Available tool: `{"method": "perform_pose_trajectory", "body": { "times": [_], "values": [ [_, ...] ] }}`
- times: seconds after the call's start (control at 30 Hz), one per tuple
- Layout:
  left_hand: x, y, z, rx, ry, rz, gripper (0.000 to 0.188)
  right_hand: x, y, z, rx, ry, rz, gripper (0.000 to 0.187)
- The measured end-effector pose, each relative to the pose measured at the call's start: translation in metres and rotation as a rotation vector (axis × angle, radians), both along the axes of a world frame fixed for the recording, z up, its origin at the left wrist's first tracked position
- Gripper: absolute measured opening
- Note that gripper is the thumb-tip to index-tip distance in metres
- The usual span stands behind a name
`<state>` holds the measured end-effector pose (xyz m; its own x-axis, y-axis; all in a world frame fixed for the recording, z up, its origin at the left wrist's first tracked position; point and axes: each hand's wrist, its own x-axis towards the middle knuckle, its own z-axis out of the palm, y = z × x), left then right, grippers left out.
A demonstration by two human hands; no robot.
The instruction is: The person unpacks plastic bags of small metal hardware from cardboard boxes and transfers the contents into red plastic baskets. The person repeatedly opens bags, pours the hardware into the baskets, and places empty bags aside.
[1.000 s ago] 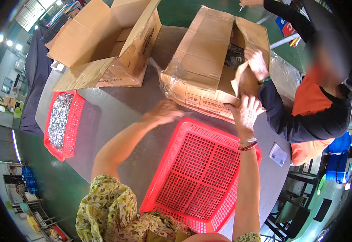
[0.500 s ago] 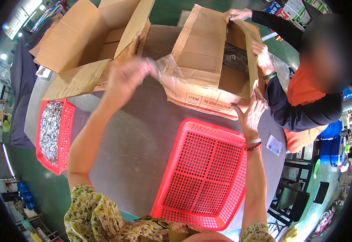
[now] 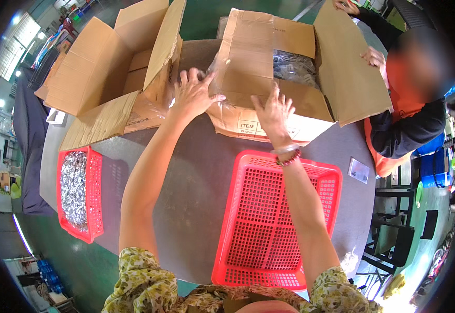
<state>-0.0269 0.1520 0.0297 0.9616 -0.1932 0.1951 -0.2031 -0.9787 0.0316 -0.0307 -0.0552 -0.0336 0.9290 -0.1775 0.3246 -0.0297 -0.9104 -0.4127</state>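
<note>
A brown cardboard box (image 3: 303, 125) with printed panels stands across the table from me. Its left flap (image 3: 246, 57) lies over part of the opening, and clear plastic with dark contents (image 3: 295, 68) shows inside. My left hand (image 3: 193, 96) is at the box's left edge, fingers spread beside a strip of clear film or tape. Over the front edge of the box, my right hand (image 3: 274, 112) has its fingers apart and holds nothing. Across the table, a co-worker's hand (image 3: 376, 60) rests on the raised right flap (image 3: 347, 68).
An open cardboard box (image 3: 89, 68) stands at the far left. Below it, a red basket (image 3: 96, 195) holds many small shiny metal-looking pieces. A larger red perforated basket (image 3: 232, 208) lies under my right forearm. A small flat packet (image 3: 359, 170) is near the table's right edge.
The box's right flap has swung outward in the co-worker's hands, showing more of the inside. My left hand has moved right to the box's edge; my right hand has shifted left along the front.
</note>
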Motion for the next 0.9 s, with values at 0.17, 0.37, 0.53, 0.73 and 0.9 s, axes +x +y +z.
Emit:
{"method": "perform_pose_trajectory", "body": {
  "times": [0.17, 0.37, 0.53, 0.73, 0.9],
  "values": [
    [0.026, 0.003, -0.02, -0.174, 0.285, 0.033, 0.061, 0.016, -0.001, 0.007, 0.21, 0.152, -0.03, 0.098],
    [0.021, 0.014, -0.054, 0.111, -0.197, -0.183, 0.038, 0.024, -0.008, 0.011, 0.077, 0.26, -0.03, 0.09],
    [0.035, 0.041, -0.063, 0.19, -0.405, -0.369, 0.036, 0.025, -0.008, -0.018, -0.084, 0.036, -0.073, 0.069],
    [0.004, 0.038, -0.071, 0.144, -0.444, -0.209, 0.025, 0.02, -0.008, -0.026, -0.052, 0.077, 0.078, 0.048],
    [-0.033, 0.043, -0.035, 0.58, -0.212, -0.423, 0.026, 0.014, -0.019, -0.026, -0.109, 0.093, 0.096, 0.046]
  ]
}}
